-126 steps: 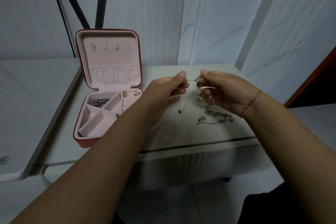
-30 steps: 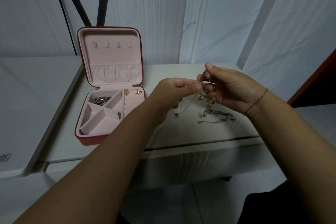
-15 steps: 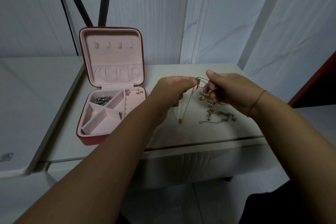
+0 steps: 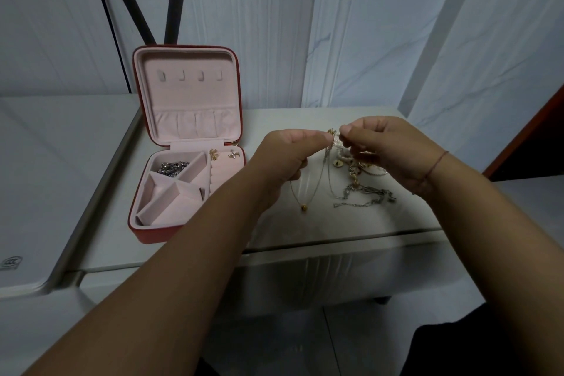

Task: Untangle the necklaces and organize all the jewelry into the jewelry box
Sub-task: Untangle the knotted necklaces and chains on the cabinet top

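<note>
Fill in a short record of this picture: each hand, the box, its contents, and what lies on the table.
Left hand: pinches the tangled necklaces
Right hand: pinches the same tangle
Jewelry box: open, on the table, left of the hands
In the box: silver pieces in a back compartment; two earrings
On the table: silver chain by the right hand
Lowest on the tangle: gold bead

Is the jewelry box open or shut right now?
Open. The jewelry box has its lid standing upright, pink lining and compartments exposed; silver pieces lie in the back-left compartment.
</note>
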`<act>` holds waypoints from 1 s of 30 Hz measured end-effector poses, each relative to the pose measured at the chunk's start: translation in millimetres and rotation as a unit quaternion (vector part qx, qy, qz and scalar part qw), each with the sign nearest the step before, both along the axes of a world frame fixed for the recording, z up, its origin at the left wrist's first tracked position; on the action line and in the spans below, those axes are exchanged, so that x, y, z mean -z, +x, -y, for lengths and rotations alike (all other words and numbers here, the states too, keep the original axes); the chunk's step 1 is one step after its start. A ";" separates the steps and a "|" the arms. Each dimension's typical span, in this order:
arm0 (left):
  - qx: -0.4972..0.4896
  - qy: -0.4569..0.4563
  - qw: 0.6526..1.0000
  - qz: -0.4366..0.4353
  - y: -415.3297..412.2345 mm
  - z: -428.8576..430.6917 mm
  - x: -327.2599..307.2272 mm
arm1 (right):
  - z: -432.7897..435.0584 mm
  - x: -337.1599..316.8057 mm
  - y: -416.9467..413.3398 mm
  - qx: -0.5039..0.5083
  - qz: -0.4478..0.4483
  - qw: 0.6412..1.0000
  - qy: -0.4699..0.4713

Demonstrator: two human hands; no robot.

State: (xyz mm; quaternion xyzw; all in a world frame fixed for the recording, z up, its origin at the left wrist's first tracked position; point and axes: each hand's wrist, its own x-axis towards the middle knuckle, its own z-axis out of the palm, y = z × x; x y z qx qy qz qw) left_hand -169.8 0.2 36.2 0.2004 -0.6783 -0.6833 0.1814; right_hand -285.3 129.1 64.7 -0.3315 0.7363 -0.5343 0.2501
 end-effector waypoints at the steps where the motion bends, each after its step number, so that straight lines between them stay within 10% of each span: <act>1: 0.002 0.000 1.000 -0.001 0.2 0.1 0.3 | 0.0 -0.7 0.7 -0.007 0.001 1.000 -0.003; 30: 0.011 -0.041 0.999 0.010 1.4 -2.7 -0.7 | 0.2 -2.5 3.9 0.002 -0.015 0.998 -0.053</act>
